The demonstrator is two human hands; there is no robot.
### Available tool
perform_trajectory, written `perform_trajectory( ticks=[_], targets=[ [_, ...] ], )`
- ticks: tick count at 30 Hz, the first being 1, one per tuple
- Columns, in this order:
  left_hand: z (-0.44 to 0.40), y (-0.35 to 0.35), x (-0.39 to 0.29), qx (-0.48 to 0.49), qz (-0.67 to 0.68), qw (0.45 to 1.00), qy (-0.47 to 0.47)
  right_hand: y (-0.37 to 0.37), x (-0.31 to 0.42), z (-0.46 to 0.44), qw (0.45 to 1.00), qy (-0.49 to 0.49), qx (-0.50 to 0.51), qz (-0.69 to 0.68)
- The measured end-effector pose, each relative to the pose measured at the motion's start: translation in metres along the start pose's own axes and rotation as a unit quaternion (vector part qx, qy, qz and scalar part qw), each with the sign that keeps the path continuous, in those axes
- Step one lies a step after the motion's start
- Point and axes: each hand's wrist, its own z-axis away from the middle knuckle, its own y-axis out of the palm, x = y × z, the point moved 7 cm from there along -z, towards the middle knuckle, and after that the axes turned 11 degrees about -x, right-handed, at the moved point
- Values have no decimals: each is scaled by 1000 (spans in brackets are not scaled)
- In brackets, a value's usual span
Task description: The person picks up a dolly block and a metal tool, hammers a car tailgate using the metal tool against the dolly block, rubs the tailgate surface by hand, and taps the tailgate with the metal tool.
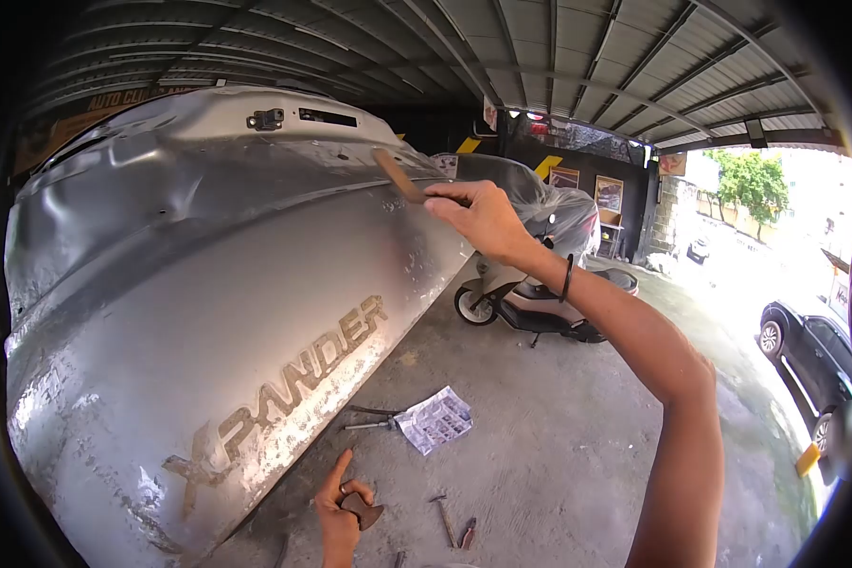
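Observation:
A large silver car body panel [284,246] with dents and scuffed paint fills the left side, bearing brown residue of the letters XPANDER [298,379]. My right hand [478,216] is closed around the end of a flat brown bar-like tool [398,175], raised over the panel's far edge. Whether the bar touches the metal I cannot tell. Low beside the near edge is my left hand [336,506], its index finger stretched out and its other fingers curled round a dark curved metal block [363,511], like a dolly block.
On the concrete floor lie a printed sheet [435,419], metal tools [369,423], a hammer [445,519] and a small hand tool [469,533]. Behind the panel stand a scooter [540,308] and a plastic-covered vehicle [577,222]. A dark car [814,350] is parked at the right.

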Motion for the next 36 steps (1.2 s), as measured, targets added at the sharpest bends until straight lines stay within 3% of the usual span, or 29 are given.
perform_trajectory(
  ticks=[1, 3, 5, 9, 13, 15, 16, 17, 19, 20, 23, 25, 26, 28, 29, 31, 32, 34, 35, 36],
  targets=[
    [3, -5, 2, -4, -19, 1000, -2, -2, -8, -6, 997, 69, -2, 32],
    [14, -21, 16, -30, -13, 999, -40, 3, -13, -3, 996, 78, -15, 36],
    [20, -24, 19, -58, -4, 995, -81, 13, -1, 9, 1000, -26, -3, -13],
    [43, -51, 38, -90, -35, 987, -124, 0, -24, -8, 993, 95, -56, 36],
    [62, -78, 89, -45, 77, 987, -135, 10, -17, 12, 1000, 6, 2, 10],
    [69, -85, 95, -64, 57, 982, -169, -6, -26, 1, 990, 130, -9, 46],
    [72, -89, 97, -82, 39, 976, -199, -8, -30, -3, 994, 70, -73, 38],
    [77, -93, 95, -81, 39, 976, -199, -8, -35, 4, 994, 70, -73, 39],
    [78, -99, 99, -104, -15, 973, -203, 8, -28, 17, 986, 161, 27, 9],
    [80, -98, 102, -105, -11, 973, -206, 7, -31, 8, 999, 40, 18, 28],
    [87, -116, 122, -121, -36, 960, -250, -7, -45, -8, 988, 132, -43, 71],
    [84, -122, 141, -49, -110, 979, -167, -5, -36, -1, 988, 122, -67, 65],
    [80, -119, 144, -50, -102, 980, -163, 4, -30, 0, 996, 79, -23, 39],
    [97, -108, 121, -91, 22, 965, -245, 5, -19, -4, 998, -1, 32, 54],
    [106, -104, 112, -90, 18, 964, -251, 5, -21, -2, 998, 5, 33, 55],
    [107, -101, 99, -162, -15, 963, -213, -2, -36, -9, 985, 145, -46, 81],
    [106, -114, 112, -164, -13, 964, -207, -2, -33, -9, 986, 140, -48, 78],
    [106, -130, 160, -191, 95, 924, -319, 2, -19, -10, 997, 54, -1, 52],
    [113, -129, 169, -193, 92, 922, -324, 5, -20, -1, 998, 26, 27, 41],
    [114, -123, 156, -194, 20, 939, -284, 0, -29, -5, 997, 58, -9, 44]
  ],
)
